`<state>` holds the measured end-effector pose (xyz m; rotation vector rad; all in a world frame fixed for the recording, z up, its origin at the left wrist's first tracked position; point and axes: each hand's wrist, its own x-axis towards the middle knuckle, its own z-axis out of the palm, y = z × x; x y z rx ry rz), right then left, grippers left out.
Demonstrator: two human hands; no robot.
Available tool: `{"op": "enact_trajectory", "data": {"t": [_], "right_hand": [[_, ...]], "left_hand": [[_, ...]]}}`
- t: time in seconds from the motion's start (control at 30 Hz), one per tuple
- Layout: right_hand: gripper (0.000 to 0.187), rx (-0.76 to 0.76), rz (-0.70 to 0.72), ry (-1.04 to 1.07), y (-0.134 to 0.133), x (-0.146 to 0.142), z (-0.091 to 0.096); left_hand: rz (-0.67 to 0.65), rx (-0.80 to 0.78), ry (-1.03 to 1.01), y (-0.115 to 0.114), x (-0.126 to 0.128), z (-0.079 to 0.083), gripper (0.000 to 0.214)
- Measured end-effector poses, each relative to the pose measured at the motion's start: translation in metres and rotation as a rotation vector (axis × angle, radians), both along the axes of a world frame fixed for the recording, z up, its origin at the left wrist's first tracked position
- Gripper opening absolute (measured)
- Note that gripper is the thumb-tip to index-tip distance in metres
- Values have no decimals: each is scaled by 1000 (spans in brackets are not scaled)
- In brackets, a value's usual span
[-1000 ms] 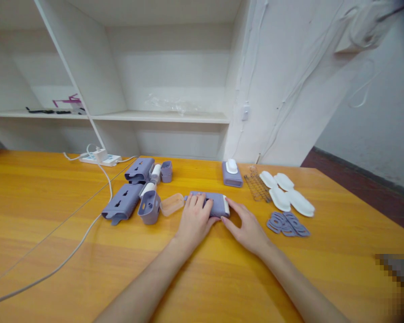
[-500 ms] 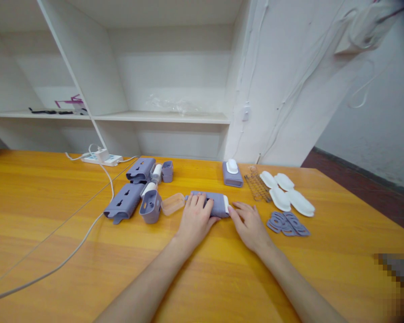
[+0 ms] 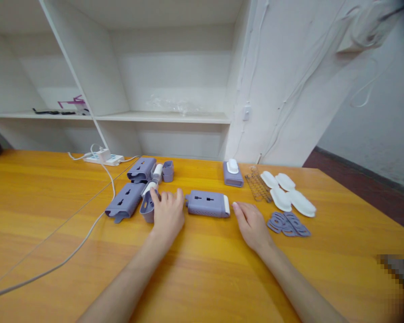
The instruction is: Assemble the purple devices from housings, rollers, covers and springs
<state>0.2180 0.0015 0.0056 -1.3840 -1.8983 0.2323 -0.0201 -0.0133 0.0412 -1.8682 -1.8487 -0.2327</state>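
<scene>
A purple oblong device (image 3: 208,203) with a white end cap lies free on the wooden table (image 3: 202,269) between my hands. My left hand (image 3: 168,214) lies just left of it with fingers stretched forward, touching a purple cup-shaped part (image 3: 146,208). It covers the spot where a clear cap lay; the cap is hidden. My right hand (image 3: 252,223) rests flat on the table just right of the device, fingers apart, holding nothing.
Two purple housings (image 3: 125,202) (image 3: 141,169) lie to the left. A small purple unit with a white button (image 3: 232,173), a metal mesh (image 3: 257,187), white oval shells (image 3: 287,193) and purple gaskets (image 3: 287,223) lie to the right. A power strip (image 3: 103,158) trails a cable.
My left hand has left the purple device and moved left onto the clear cap and cup part. My right hand has drawn slightly back from the device's white end.
</scene>
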Motion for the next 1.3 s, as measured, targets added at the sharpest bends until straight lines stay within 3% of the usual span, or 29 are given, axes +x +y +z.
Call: {"op": "enact_trajectory", "data": {"t": [0.17,0.3,0.37,0.43,0.53,0.57,0.67,0.73,0.83,0.93,1.03,1.17,1.3], "right_hand": [[33,50,-9,-4,0,2,-2],[31,162,-37,-9,-1,2,-2],[39,247,-3,-40,-4,0,0],[58,327,73,-85,-9,-4,4],[88,381,189,-127,-18,-11,11],[90,384,232,-139,-20,-14,12],[80,385,344,-148,-27,-18,12],[74,373,385,-113,-29,-20,11],[71,337,349,-15,-28,-20,9],[70,320,238,75,-21,-18,8],[70,301,150,107,-13,-9,8],[68,227,116,62,-6,6,6],[65,155,132,5,-4,14,5]], "left_hand": [[-5,20,-54,2,-2,6,26],[-7,120,-172,-3,7,20,36],[-79,161,-298,-6,13,21,41],[-215,161,-523,-10,21,18,43],[-436,6,-1009,-18,40,8,40],[-506,-91,-1150,-22,47,4,39],[-671,-359,-1435,-29,65,-6,34],[-701,-383,-1502,-31,71,-10,29],[-669,-311,-1348,-28,66,-14,28],[-635,-92,-931,-18,51,-16,25],[-620,20,-626,-6,37,-18,29],[-561,0,-442,5,31,-25,42],[-512,-20,-394,7,31,-31,45]]}}
